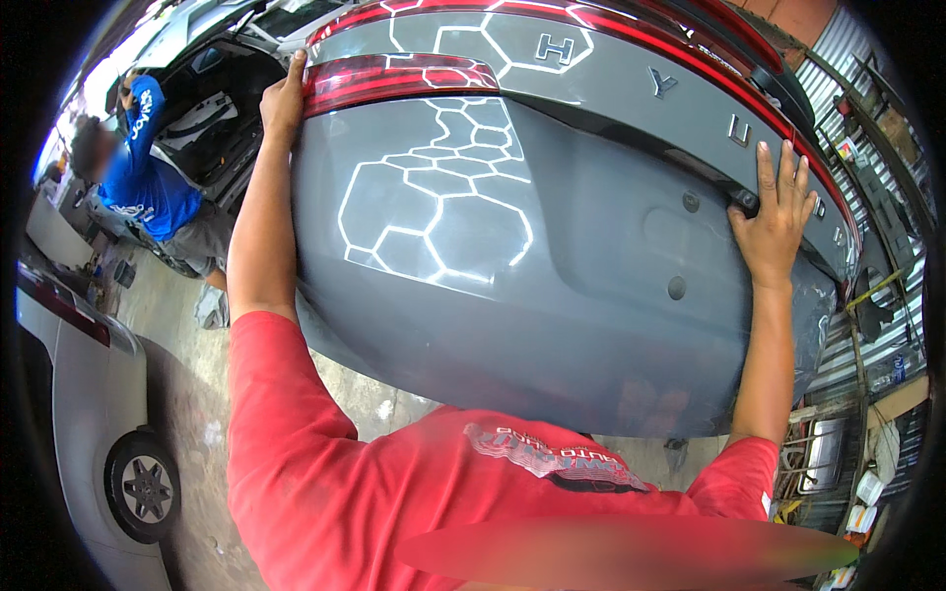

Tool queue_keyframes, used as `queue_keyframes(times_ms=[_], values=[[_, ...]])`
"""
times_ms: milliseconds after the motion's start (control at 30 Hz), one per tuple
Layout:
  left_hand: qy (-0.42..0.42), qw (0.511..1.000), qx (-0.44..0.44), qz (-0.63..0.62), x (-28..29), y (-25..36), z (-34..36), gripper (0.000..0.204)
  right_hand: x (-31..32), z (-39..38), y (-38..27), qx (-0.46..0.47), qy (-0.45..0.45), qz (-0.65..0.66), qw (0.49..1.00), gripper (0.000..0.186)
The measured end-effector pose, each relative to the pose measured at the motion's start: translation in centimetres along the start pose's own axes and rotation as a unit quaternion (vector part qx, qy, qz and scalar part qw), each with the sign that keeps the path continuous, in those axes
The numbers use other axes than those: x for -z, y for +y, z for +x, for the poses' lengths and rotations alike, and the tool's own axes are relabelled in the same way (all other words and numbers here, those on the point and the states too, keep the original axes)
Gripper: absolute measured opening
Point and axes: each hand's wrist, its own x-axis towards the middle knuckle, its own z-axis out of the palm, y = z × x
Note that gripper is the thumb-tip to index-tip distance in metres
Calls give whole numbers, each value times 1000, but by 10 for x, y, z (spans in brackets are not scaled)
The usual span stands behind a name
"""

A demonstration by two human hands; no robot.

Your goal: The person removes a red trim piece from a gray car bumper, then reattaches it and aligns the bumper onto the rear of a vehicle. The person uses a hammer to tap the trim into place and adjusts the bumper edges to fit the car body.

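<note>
The grey tailgate (611, 256) of a car fills the middle, with bright hexagonal light reflections on its glossy paint. A red tail light (399, 84) sits at its upper left. At the outer edge of that light, my left hand (282, 103) grips the side of the tailgate, and some of its fingers are hidden. My right hand (774, 222) lies flat with spread fingers on the right part of the tailgate, beside the raised chrome letters (739, 130). Both arms are stretched out wide. Two round plugs (676, 288) show on the lower panel.
At the left, a person in a blue top (158, 187) stands by another car with an open body. A silver car (94, 394) is parked at the lower left. Racks and assorted parts line the corrugated metal wall (838, 89) at the right.
</note>
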Motion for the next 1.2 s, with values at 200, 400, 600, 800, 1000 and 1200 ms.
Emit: queue_keyframes(times_ms=[200,400,600,800,1000,1200], values=[[-191,954,103,-205,-2,8,17,116,1,3,0,5,-1,-1,1000,115],[-86,994,59,-29,-17,-2,35,120,2,6,-4,14,-3,-3,1000,115],[-127,978,80,-143,-18,-1,42,104,3,7,-1,14,1,5,1000,119],[-144,966,65,-206,-14,19,26,108,5,7,0,5,-13,-2,1000,115],[-120,982,89,-117,4,31,27,102,3,10,4,10,-4,1,1000,111],[-3,1000,-16,-18,17,30,12,79,-1,1,-3,25,44,0,999,112]])
